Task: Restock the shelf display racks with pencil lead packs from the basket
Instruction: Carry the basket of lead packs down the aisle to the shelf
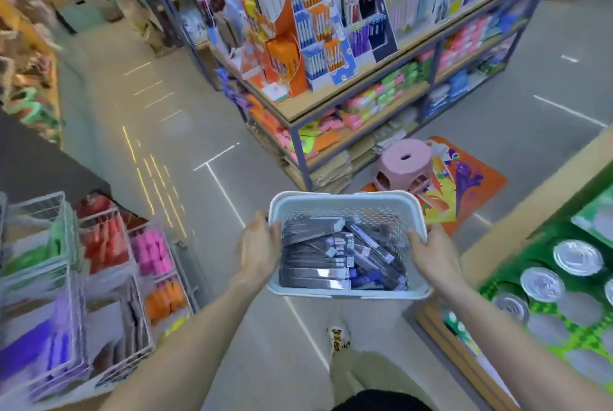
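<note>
At your far left stand white wire bins (pixel 66 278) of coloured stock, blurred and no part of this job. Your left hand (pixel 258 249) grips the left rim of the pale basket (pixel 345 201), fingers curled over the edge. The basket hangs in front of you over the floor (pixel 159 151), held level between both hands. Inside it the pencil lead packs (pixel 318 261) lie flat in a loose heap, most with their long axes running left to right, a few slanted toward the near right corner. Your right hand (pixel 434 256) grips the right rim the same way, so neither hand is free to pick.

The shelf display racks (pixel 331 29) stand ahead and above the basket, well apart from it, on the wooden top of the shelf unit (pixel 331 105). A pink stool (pixel 403 161) sits on the floor between the basket and that unit. Judging from this, the basket likely needs setting down near the racks first; both hands sit equally close to the packs.
</note>
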The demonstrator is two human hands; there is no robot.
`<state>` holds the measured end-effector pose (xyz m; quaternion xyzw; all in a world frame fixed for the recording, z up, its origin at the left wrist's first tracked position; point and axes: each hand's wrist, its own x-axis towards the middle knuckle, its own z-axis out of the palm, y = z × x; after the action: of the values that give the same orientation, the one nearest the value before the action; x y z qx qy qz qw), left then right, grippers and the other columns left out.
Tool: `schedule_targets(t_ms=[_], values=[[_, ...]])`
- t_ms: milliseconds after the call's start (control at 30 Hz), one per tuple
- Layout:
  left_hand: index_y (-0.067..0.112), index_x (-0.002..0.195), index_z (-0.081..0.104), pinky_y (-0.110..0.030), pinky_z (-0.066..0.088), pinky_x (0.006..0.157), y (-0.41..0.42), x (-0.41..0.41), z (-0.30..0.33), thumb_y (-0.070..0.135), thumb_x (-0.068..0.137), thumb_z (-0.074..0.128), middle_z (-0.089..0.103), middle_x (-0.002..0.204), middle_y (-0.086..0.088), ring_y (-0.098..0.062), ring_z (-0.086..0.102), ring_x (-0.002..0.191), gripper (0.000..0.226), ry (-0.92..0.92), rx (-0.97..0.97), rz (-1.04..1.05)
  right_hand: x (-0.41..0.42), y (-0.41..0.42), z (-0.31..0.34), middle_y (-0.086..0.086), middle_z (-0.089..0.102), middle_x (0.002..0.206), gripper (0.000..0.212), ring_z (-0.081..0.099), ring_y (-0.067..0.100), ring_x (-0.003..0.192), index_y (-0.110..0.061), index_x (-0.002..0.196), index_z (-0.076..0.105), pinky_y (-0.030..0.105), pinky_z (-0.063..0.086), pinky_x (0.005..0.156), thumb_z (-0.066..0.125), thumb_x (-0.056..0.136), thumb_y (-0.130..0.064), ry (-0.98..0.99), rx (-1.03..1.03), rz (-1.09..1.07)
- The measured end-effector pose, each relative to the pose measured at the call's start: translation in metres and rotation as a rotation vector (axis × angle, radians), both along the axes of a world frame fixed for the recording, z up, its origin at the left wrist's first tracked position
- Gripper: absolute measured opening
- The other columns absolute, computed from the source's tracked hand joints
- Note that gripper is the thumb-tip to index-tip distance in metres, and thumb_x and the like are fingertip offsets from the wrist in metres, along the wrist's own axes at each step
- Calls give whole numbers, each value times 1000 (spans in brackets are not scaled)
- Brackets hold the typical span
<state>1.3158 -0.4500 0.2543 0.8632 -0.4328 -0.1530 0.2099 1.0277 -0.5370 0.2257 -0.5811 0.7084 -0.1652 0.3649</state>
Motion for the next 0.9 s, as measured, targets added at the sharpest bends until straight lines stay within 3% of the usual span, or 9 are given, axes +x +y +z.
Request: schedule_targets(t_ms=[167,400,533,667,800,900], values=[[7,111,53,-43,41,76,-140,24,11,33,106,48,67,110,-19,-45,62,101,27,-16,17,-122,17,-89,7,27,65,113,38,61,45,105,1,116,54,43,45,79,51,103,-35,-12,19,-157],[4,116,53,-45,40,73,-325,9,7,27,105,51,67,108,-25,-49,61,101,26,-17,-24,-450,2,-194,9,26,67,108,35,62,46,102,-3,112,55,42,45,77,51,102,-36,-3,35,-427],[5,110,53,-48,43,76,-429,-21,-12,30,105,51,67,103,-25,-47,63,98,26,-86,-25,-657,-15,-249,-3,23,68,103,34,64,44,96,-4,108,57,46,52,80,54,100,-36,-11,47,-621],[3,114,55,-47,47,75,-535,-61,-32,30,106,50,68,104,-25,-46,66,95,29,-25,15,-843,-31,-299,-6,22,69,110,32,65,43,100,-4,115,59,45,52,83,54,102,-33,-3,70,-818],[5,113,55,-45,44,74,-622,-119,-25,28,106,49,68,105,-24,-46,64,97,26,17,-3,-1029,-52,-335,-1,23,65,109,26,63,42,102,-5,107,51,39,43,73,52,103,-31,-13,49,-979],[6,120,55,-44,40,74,-667,-162,-10,29,106,49,68,108,-23,-46,64,100,27,12,-12,-1143,-65,-354,9,18,64,106,30,62,39,102,-2,113,51,36,39,72,50,104,-31,-20,50,-1101]])
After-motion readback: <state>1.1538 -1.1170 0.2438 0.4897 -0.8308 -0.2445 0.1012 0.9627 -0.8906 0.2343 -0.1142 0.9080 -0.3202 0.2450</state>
